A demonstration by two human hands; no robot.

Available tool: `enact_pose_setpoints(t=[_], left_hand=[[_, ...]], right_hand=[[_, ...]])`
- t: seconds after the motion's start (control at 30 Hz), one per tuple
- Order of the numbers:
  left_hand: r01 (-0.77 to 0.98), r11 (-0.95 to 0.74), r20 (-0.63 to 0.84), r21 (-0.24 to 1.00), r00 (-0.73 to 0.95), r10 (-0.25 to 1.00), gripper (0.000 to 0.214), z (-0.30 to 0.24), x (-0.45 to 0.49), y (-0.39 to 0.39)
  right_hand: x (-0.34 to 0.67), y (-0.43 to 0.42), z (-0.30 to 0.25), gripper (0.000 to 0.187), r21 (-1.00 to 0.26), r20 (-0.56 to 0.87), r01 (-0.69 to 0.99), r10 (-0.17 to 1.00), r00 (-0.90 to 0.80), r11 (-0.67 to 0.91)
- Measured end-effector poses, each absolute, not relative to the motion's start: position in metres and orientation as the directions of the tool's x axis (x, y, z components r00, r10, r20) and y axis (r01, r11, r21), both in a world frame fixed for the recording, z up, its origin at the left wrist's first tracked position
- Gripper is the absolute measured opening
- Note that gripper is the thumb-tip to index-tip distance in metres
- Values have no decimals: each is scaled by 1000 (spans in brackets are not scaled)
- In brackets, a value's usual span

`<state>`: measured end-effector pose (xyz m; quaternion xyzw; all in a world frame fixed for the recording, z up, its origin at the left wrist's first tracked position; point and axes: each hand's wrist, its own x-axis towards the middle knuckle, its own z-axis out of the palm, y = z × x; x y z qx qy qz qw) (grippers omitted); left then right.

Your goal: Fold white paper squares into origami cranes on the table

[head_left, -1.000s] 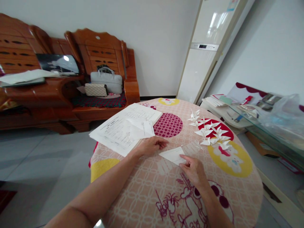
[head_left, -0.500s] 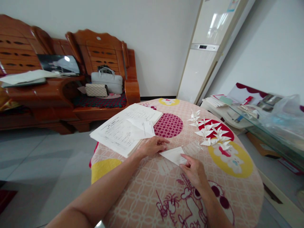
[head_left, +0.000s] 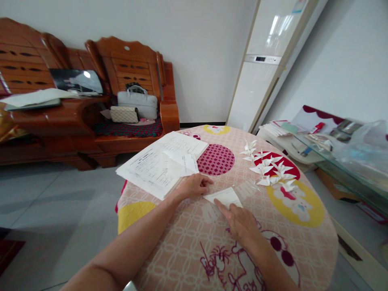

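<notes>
A small folded piece of white paper (head_left: 228, 196) lies flat on the patterned tablecloth, with faint print showing on it. My right hand (head_left: 242, 224) reaches over its near edge, index finger stretched out and pressing on the paper towards its left point. Beside that left point rests my left hand (head_left: 194, 186), fingers loosely bent and slightly apart. Whether its fingertips touch the paper I cannot make out. Several folded white paper cranes (head_left: 266, 167) stand grouped to the right. Left of my hands lies a stack of printed sheets (head_left: 145, 165) with a loose creased paper (head_left: 182, 163) on top.
The round table's cloth (head_left: 182, 242) hangs over its edge. At right, a glass-topped stand (head_left: 339, 169) holds papers and a plastic bag (head_left: 370, 141). A wooden chair (head_left: 133, 60) with bags stands behind at left, near a tall white appliance (head_left: 254, 81).
My right hand has shifted left along the folded paper's near edge, and its index finger now points further towards the left tip. The left hand stays about where it was.
</notes>
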<state>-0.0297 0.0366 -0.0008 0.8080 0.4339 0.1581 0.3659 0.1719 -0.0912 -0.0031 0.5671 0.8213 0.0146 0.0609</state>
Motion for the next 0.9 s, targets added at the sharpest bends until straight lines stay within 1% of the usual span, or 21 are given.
enact_pose_setpoints(t=[0.1,0.2,0.3,0.43,0.5,0.53,0.6,0.67,0.77,0.83,0.9], left_hand=[[581,-363,-48,728,573,818,39,-3,-30,37],[570,-344,-64,746,576,815,35,-2,-30,36],[569,-355,-61,742,584,809,29,3,-28,33],[544,-412,-24,731,624,781,25,10,-24,26],[501,-435,-1,748,656,755,25,13,-22,23],[486,-441,11,755,663,749,25,14,-20,22],[477,-451,32,754,659,752,26,16,-19,20],[458,-467,61,756,661,748,25,16,-17,19],[348,-497,124,795,708,695,29,14,-16,19],[275,-493,145,826,741,656,38,12,-16,19],[243,-445,125,862,749,651,49,11,-16,18]], right_hand=[[170,-89,-6,76,139,-85,906,916,-392,400],[168,-88,-9,78,150,-57,898,910,-410,414],[167,-87,-8,78,140,-39,892,902,-430,431],[172,-87,1,79,82,-80,901,904,-419,425],[177,-88,3,76,-2,-59,922,920,-387,388],[180,-89,4,73,-65,-22,932,933,-360,358],[185,-90,2,69,-212,50,937,961,-274,278],[189,-89,-2,68,-369,95,913,984,-148,173],[196,-86,-8,71,-609,107,791,994,17,52],[199,-84,-9,73,-754,68,657,995,69,5],[202,-83,-8,72,-852,6,522,996,88,-41]])
